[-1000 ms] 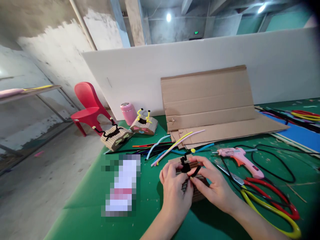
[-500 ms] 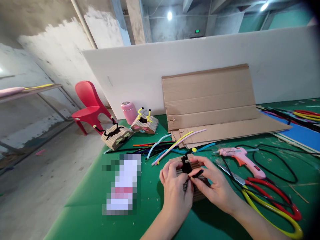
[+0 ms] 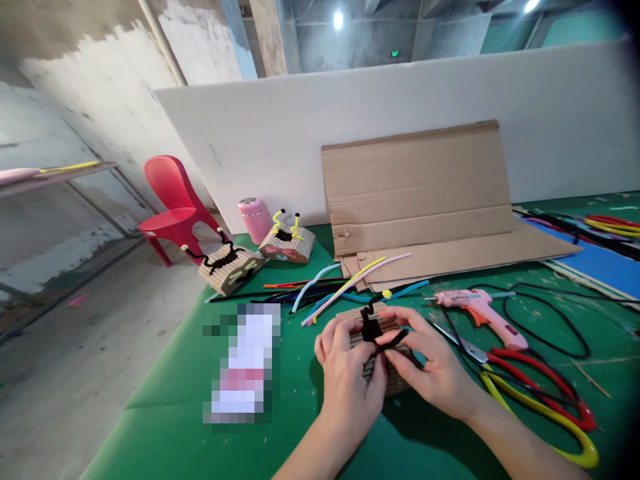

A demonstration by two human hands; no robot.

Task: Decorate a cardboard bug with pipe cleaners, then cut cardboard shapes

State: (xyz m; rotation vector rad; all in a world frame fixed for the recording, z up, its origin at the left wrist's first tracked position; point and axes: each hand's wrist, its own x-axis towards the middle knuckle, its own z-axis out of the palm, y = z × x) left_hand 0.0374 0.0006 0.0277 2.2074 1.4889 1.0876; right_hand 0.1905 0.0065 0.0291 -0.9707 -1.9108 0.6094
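The bench (image 3: 165,417) has its left edge well apart from the corrugated cardboard piece (image 3: 399,381); scissors (image 3: 475,352) lie nearer, rightward. Left hand (image 3: 347,373) clamps the piece, right hand (image 3: 434,365) pinches a black stem (image 3: 400,339) — long axis slanting, free end pointing up-right.

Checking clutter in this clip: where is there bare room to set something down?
The green table is nearly bare between the pixelated item and left hand, and between that item and the left edge. Crowded: right of the right hand, with scissors and glue gun; beyond the hands, with fuzzy stems.
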